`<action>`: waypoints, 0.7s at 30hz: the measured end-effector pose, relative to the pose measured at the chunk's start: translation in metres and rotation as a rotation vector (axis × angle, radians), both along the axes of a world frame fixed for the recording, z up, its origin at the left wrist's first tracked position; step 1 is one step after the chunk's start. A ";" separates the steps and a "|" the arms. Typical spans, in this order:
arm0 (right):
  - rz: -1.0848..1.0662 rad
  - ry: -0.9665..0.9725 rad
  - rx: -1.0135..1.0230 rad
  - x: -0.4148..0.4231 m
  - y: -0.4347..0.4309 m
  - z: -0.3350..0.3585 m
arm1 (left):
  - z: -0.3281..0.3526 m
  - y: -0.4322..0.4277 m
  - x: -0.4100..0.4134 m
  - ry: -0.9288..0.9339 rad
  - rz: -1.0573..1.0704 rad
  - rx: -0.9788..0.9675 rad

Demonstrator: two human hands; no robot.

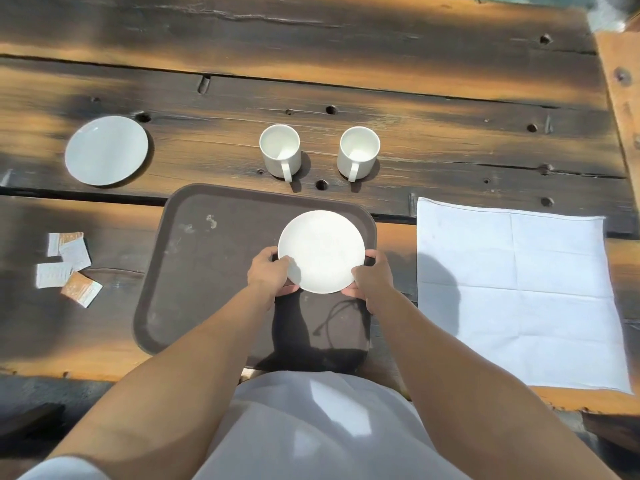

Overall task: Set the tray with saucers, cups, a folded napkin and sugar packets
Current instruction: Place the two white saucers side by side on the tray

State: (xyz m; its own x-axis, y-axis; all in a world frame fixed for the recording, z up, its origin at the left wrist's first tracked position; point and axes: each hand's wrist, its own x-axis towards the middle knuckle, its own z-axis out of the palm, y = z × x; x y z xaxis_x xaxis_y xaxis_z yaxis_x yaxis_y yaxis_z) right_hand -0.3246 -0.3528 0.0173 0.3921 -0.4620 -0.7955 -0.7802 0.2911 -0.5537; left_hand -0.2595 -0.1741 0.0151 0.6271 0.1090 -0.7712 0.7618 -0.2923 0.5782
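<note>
At the far left a few sugar packets (67, 266) lay in a loose cluster on the dark wooden table (450, 98), some overlapping; beyond them, farther from the person, a white saucer (106, 150) sat alone on the planks; the brown tray (194, 271) lay in the middle at the table's near edge; the left hand (268, 270) gripped the left rim of a second saucer (321, 251), thumb curled over the top and fingers beneath; that second saucer was over the right part of the tray, though whether it rested there or hung just above could not be told; behind the tray two white cups stood upright on the table, side by side but apart, handles turned toward the person, the left cup (280, 150) and the right cup (358, 152); the right hand (374, 275) held the second saucer's right rim likewise, thumb on top, fingers curled under; at the right a white napkin (519, 289) lay spread flat and unfolded on the table, near the tray
</note>
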 end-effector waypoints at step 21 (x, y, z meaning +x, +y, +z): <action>0.018 0.009 0.087 -0.003 0.001 0.008 | 0.006 0.001 -0.005 0.086 -0.003 -0.060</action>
State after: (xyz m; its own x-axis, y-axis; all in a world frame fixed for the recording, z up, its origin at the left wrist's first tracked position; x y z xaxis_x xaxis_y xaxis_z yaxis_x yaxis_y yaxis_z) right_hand -0.3274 -0.3522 0.0249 0.3924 -0.3843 -0.8356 -0.7904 0.3237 -0.5200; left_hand -0.2648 -0.1734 0.0211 0.5587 0.0590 -0.8273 0.8085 -0.2612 0.5274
